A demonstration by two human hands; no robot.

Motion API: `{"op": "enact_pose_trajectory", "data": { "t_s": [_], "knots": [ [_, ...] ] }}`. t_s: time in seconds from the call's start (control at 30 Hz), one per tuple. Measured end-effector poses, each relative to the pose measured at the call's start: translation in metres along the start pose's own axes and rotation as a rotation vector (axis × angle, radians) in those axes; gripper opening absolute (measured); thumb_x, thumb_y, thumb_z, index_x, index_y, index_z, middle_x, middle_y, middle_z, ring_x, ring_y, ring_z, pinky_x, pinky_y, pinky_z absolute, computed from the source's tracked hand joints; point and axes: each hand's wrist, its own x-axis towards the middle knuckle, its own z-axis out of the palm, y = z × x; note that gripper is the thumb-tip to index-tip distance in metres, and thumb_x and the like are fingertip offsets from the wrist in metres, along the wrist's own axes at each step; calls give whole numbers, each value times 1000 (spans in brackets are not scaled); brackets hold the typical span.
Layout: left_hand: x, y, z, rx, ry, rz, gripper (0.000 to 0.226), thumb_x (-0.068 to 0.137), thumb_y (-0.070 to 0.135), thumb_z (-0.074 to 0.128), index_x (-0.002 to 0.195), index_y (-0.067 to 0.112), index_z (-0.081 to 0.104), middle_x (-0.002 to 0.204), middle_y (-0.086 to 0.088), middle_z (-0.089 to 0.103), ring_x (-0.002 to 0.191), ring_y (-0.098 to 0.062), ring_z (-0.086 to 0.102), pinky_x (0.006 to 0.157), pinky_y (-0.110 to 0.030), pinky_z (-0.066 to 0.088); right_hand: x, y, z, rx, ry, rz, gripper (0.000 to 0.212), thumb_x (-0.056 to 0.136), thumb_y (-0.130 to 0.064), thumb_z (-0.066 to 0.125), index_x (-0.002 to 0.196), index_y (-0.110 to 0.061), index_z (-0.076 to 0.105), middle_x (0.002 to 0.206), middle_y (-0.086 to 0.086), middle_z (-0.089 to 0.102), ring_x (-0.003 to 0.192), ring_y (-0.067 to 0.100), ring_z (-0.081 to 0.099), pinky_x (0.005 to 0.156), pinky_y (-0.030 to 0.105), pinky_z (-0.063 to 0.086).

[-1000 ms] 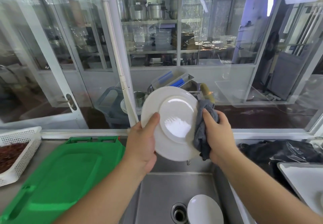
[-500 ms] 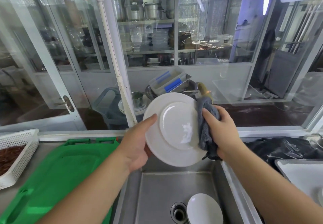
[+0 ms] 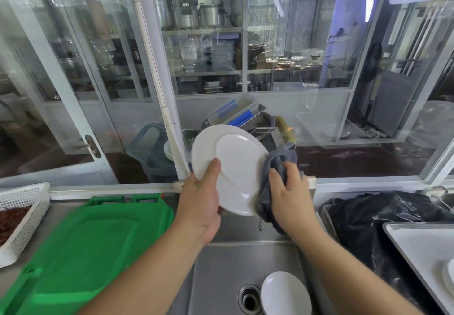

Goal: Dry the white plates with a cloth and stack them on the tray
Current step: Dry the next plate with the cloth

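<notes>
plate (image 3: 235,165) is held tilted above the sink (image 3: 221,270); the left hand (image 3: 201,201) grips its left rim, the right hand (image 3: 287,192) grasps a grey cloth (image 3: 272,167) against its right edge.

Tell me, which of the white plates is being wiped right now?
The round white plate held up over the steel sink, between the left hand and the grey cloth. The other white plate lies untouched beside the drain.
</notes>
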Motion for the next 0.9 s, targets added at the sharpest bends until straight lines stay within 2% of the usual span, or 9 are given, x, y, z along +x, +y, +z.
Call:
{"op": "enact_pose_trajectory", "data": {
  "t_s": [0.1,0.2,0.33,0.43,0.5,0.57,0.67,0.73,0.9],
  "knots": [
    [8,-7,1,-73,64,13,25,102,29,66,126,23,67,115,2,80,101,-18,77,71,-32,63,-19,0,7,-217,-12,-32,24,104,-46,48,125,-34,49,117,3,44,92,26,47,77,36,36],
    [10,-12,-3,-33,66,36,23,103,28,64,125,23,68,113,2,80,98,-16,78,68,-30,62,-39,-7,8,-401,-56,-282,25,99,-55,44,117,-39,50,112,-5,43,79,21,52,59,24,38],
    [2,-25,-9,93,-29,-8,24,106,29,59,112,19,80,109,-8,81,102,-26,78,80,-39,63,-30,-28,1,-447,-204,-528,29,96,-54,42,112,-36,57,104,-7,46,77,26,56,62,38,49],
    [-2,-26,-14,-9,-101,-78,27,107,27,56,112,15,80,114,-14,79,106,-29,77,84,-39,65,-11,-42,-7,-505,-254,-632,33,95,-52,44,117,-37,63,112,-5,55,83,27,61,62,39,52],
    [-4,-26,-16,9,-105,-80,23,106,25,58,115,14,77,112,-13,80,103,-28,78,80,-37,66,4,-48,-11,-524,-253,-673,33,96,-49,49,123,-37,64,117,-3,58,83,27,64,63,37,53],
    [-7,-27,-16,31,-117,-65,22,106,24,59,117,14,75,111,-12,80,101,-27,78,79,-36,66,20,-52,-13,-540,-216,-674,30,98,-43,55,125,-32,66,115,0,58,80,30,64,63,37,52],
    [-9,-23,-15,10,-97,0,22,106,23,59,121,15,72,114,-6,80,107,-23,77,86,-38,63,36,-51,-13,-542,-134,-557,29,102,-40,55,127,-30,65,113,4,57,76,32,61,66,41,56],
    [-5,-16,-16,-7,-59,48,21,105,25,60,121,17,71,115,-3,80,107,-20,76,91,-39,60,37,-46,-13,-534,-91,-476,30,101,-42,54,128,-31,64,107,4,59,76,30,61,67,39,56],
    [4,-5,-19,-6,7,102,18,103,27,62,117,18,70,110,0,81,102,-19,77,85,-39,62,5,-34,-7,-448,-143,-405,25,92,-51,53,109,-36,64,89,-11,51,76,21,57,63,32,44]
  ]
}}
